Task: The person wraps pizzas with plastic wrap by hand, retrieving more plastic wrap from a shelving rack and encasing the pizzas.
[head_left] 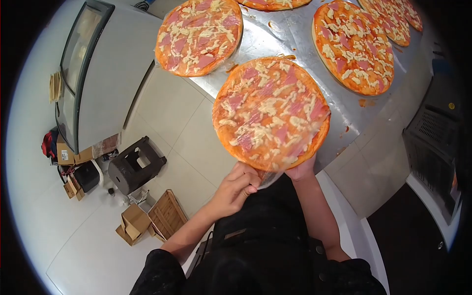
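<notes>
A round pizza (273, 110) with pale cheese and pink ham pieces, covered in clear plastic film, is held in front of my body over the near edge of the metal table. My left hand (240, 186) is closed on the gathered film at the pizza's lower left edge. Under the lower right edge sits my right hand (302, 169), supporting the pizza; its fingers are mostly hidden beneath it. Another film-wrapped pizza (199, 37) lies at the upper left of the table, and a pizza with no visible film (354, 46) lies at the right.
More pizzas (388, 19) lie along the far side of the metal table (339, 110), which has sauce spots. On the left are a glass-topped freezer (115, 64), a dark stool (136, 164), cardboard boxes (133, 223) and a wooden crate (167, 215). Black crates (435, 128) stand at the right.
</notes>
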Tool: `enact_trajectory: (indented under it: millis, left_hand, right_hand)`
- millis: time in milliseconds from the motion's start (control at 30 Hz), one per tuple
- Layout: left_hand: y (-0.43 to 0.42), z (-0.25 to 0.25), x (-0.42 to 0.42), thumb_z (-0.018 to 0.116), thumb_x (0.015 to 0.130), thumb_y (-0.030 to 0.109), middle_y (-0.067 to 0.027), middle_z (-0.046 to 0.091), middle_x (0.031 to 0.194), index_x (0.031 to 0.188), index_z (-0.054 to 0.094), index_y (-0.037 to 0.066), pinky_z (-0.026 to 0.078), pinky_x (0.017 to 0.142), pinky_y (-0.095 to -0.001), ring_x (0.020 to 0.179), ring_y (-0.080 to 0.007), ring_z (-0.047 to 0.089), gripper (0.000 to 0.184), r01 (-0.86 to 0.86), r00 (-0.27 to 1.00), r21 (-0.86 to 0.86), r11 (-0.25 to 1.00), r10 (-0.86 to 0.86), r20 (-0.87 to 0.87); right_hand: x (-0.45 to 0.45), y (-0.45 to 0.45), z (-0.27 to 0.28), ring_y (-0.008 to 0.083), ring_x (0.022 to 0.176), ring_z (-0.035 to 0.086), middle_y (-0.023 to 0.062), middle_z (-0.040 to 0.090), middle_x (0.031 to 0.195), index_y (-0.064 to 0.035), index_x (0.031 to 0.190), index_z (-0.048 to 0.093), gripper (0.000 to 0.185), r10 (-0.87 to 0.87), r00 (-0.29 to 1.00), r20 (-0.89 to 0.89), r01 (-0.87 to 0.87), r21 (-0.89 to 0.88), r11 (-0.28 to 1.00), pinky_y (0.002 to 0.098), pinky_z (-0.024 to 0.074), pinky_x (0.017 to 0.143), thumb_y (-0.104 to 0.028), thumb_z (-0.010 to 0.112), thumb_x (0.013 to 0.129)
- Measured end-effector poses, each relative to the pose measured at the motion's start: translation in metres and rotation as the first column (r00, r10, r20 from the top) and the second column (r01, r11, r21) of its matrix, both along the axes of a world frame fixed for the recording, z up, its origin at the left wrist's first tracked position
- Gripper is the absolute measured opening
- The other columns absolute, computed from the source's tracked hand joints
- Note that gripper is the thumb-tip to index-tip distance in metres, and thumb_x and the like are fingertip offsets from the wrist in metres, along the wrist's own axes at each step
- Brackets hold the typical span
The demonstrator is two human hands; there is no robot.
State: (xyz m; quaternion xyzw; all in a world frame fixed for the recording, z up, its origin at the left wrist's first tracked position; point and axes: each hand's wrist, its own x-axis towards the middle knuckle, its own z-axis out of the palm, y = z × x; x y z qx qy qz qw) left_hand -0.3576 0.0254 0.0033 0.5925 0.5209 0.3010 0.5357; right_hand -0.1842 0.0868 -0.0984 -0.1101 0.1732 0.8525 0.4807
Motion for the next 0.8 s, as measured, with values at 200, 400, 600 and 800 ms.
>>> enact_trajectory:
  millis: [200, 400, 600, 800]
  left_hand:
    - [-0.004, -0.002, 0.041, 0.06, 0.075, -0.004, -0.0085, 0.05, 0.088, 0.083, 0.055, 0.003, 0.041, 0.08, -0.0348, 0.09, -0.0278, 0.049, 0.012, 0.006, 0.998, 0.049, 0.999, -0.009, 0.057]
    - [-0.007, -0.004, 0.05, 0.059, 0.071, -0.009, -0.0082, 0.05, 0.087, 0.081, 0.055, 0.003, 0.041, 0.078, -0.034, 0.089, -0.0272, 0.049, 0.017, 0.057, 0.989, 0.054, 0.997, -0.064, 0.137]
    - [-0.015, -0.008, 0.052, 0.059, 0.071, -0.008, -0.0088, 0.049, 0.086, 0.082, 0.055, 0.003, 0.041, 0.078, -0.0338, 0.087, -0.0269, 0.05, 0.016, 0.075, 0.99, 0.01, 0.997, -0.076, 0.12]
    - [-0.016, -0.008, 0.055, 0.06, 0.071, -0.007, -0.0086, 0.049, 0.085, 0.082, 0.055, 0.002, 0.041, 0.077, -0.0325, 0.086, -0.0261, 0.05, 0.015, 0.059, 0.992, 0.026, 0.998, -0.061, 0.11]
  right_hand:
    - [-0.005, -0.012, -0.01, 0.0298, 0.118, 0.045, 0.0131, 0.042, 0.132, -0.008, 0.136, 0.032, 0.06, -0.074, 0.942, 0.327, 0.069, 0.027, 0.997, 0.0475, 0.04, 0.098, -0.049, 0.037, 0.092]
    - [-0.008, -0.006, 0.005, 0.0309, 0.116, 0.046, 0.0139, 0.042, 0.13, -0.0079, 0.134, 0.034, 0.059, -0.063, 0.978, 0.201, 0.071, -0.032, 0.997, 0.047, 0.0422, 0.096, -0.05, 0.036, 0.093]
    - [-0.015, -0.008, -0.006, 0.0307, 0.114, 0.047, 0.0139, 0.043, 0.128, -0.008, 0.133, 0.034, 0.059, 0.054, 0.924, 0.379, 0.022, -0.192, 0.981, 0.0473, 0.0432, 0.094, -0.051, 0.034, 0.093]
    - [-0.02, -0.001, 0.013, 0.0306, 0.115, 0.047, 0.0136, 0.043, 0.13, -0.0079, 0.133, 0.034, 0.061, 0.083, 0.909, 0.407, -0.013, -0.171, 0.985, 0.0478, 0.0411, 0.096, -0.052, 0.035, 0.092]
